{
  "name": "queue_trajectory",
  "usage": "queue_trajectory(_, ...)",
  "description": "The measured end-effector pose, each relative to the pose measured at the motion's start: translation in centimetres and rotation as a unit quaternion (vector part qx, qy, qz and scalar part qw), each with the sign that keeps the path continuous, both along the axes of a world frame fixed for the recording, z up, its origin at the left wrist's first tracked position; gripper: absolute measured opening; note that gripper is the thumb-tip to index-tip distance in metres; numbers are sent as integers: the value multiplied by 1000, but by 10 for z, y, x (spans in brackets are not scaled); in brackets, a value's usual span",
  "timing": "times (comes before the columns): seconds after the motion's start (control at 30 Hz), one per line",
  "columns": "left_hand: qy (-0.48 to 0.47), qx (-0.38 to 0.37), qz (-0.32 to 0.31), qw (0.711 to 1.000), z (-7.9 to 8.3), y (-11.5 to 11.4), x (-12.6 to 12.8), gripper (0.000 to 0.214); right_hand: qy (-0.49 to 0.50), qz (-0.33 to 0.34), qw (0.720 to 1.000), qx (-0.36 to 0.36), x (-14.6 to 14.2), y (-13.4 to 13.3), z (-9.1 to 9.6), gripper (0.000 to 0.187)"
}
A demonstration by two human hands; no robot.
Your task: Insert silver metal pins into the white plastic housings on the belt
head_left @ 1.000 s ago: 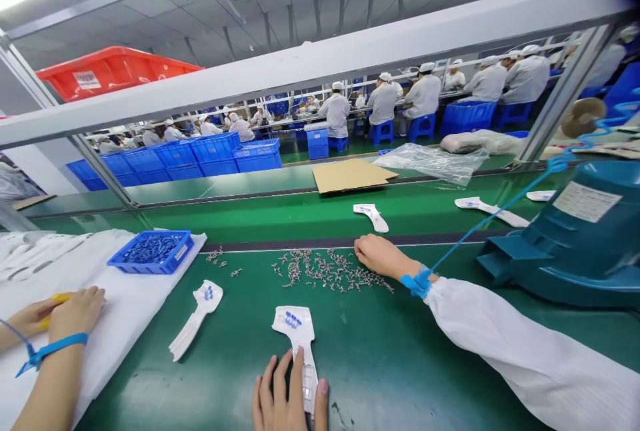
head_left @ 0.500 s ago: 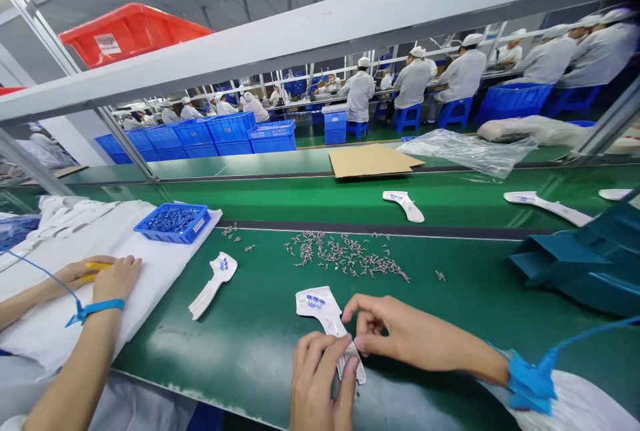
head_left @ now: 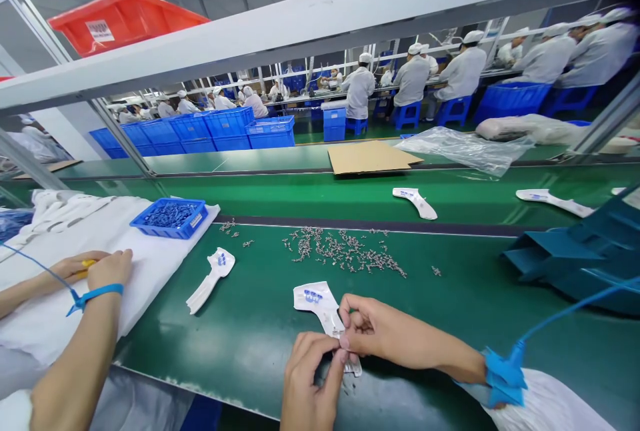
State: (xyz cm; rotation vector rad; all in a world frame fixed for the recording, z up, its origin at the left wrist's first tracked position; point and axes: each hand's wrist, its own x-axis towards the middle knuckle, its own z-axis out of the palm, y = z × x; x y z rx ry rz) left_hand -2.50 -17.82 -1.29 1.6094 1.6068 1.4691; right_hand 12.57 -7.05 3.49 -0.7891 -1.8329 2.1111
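- Compared with a second ago, the right hand (head_left: 383, 330) has been brought from the heap of small silvery metal parts (head_left: 345, 249) to the near side of the worktop, where it is met by the left hand (head_left: 307, 381).
- Since half a second ago, the fingertips of both hands have been drawn closer together, and a curved white plastic piece (head_left: 415, 203) on the bright green belt (head_left: 280, 194) has been carried a little to the right.
- The left hand is half curled, its thumb and forefinger tips brought close together over the lower part of a white plastic handle-shaped shell (head_left: 316, 298).
- The right hand is loosely curled, its thumb tip set against or just beside the left fingertips; whether a small part is pinched by either hand cannot be told, as the spot is covered by the fingers.
- The shell is laid flat on the dark green worktop (head_left: 240, 358), nearer than the metal parts, its wide end pointed away; that end is marked by small blue pieces, and its narrow stem is partly hidden.
- A similar white plastic shell (head_left: 211, 278), also marked with blue, is placed well apart to the left.
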Motion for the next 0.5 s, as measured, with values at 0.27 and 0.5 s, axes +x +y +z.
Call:
queue_trajectory(0.27, 29, -51, 98, 993, 5, -4, 2, 18, -79, -66, 988, 115, -11, -13, 0, 27)
queue_trajectory(0.5, 167, -81, 57, 981, 5, -12, -9, 23, -184, 24, 948, 259, -2, -2, 17, 31)
